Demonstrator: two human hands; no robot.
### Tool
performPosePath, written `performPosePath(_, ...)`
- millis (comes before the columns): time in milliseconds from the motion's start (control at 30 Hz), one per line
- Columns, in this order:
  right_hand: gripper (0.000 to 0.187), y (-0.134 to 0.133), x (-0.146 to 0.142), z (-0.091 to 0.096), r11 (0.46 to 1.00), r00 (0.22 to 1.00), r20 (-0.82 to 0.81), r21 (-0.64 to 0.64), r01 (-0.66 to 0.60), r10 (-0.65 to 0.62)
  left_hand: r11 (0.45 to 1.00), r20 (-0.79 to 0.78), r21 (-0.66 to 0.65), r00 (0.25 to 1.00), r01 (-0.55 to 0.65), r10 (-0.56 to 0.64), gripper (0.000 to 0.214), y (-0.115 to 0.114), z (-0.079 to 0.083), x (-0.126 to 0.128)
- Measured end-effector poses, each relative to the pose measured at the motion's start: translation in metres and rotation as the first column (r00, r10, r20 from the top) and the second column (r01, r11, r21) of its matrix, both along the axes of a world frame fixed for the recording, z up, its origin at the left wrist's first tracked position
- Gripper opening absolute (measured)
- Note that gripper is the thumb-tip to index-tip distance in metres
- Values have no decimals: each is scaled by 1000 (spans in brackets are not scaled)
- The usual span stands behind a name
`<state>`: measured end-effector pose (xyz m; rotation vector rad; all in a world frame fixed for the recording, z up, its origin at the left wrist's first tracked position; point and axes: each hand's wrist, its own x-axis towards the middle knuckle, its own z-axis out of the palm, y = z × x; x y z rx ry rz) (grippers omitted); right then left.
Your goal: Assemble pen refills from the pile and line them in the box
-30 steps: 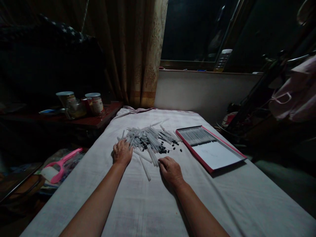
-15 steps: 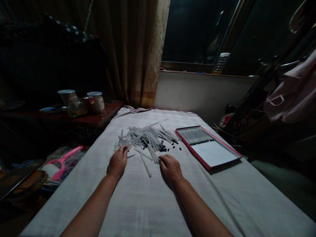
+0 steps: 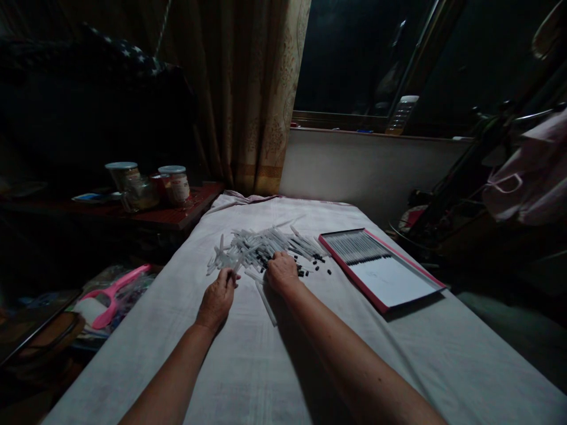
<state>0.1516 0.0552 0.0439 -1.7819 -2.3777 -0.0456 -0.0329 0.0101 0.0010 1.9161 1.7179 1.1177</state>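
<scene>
A loose pile of pale, translucent pen barrels (image 3: 254, 242) lies on the cloth-covered surface, with small black caps (image 3: 305, 273) scattered along its right and near side. My left hand (image 3: 218, 298) is closed in a pinch at the near left edge of the pile; a pale barrel appears to rise from its fingertips. My right hand (image 3: 282, 271) is over the near middle of the pile, its fingers curled down among the barrels and caps. Its fingertips are hidden. To the right, a shallow red-edged box (image 3: 354, 273) holds a neat row of barrels with dark ends (image 3: 354, 246).
White patterned cloth (image 3: 239, 372) covers the work surface. On the left, a dark red table (image 3: 177, 218) carries lidded jars (image 3: 177, 184) and a glass pitcher (image 3: 140, 193). A pink plastic object (image 3: 110, 298) lies below it. A clear bottle (image 3: 403, 115) stands on the windowsill.
My right hand has moved left and away from me, from beside the near barrel ends onto the pile. My left hand has shifted slightly right and closer to me. The box stays put.
</scene>
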Motion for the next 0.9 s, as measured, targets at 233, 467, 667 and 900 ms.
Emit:
performPosePath(233, 26, -4, 2, 1, 993, 993, -10, -15, 116, -117, 999, -11, 55, 1000, 2, -1, 27, 5, -7, -5)
performPosePath(467, 24, -33, 50, -9, 975, 942, -253, -18, 222, -219, 990, -35, 140, 999, 29, -25, 29, 8, -14, -6)
performPosePath(667, 35, -49, 85, -31, 965, 211, -967, -92, 246, -146, 980, -64, 195, 998, 39, -27, 28, 6, -15, -6)
performPosePath(900, 48, -54, 86, -12, 969, -198, -979, -99, 226, -54, 971, -95, 229, 994, 72, -51, 26, 2, -17, 2)
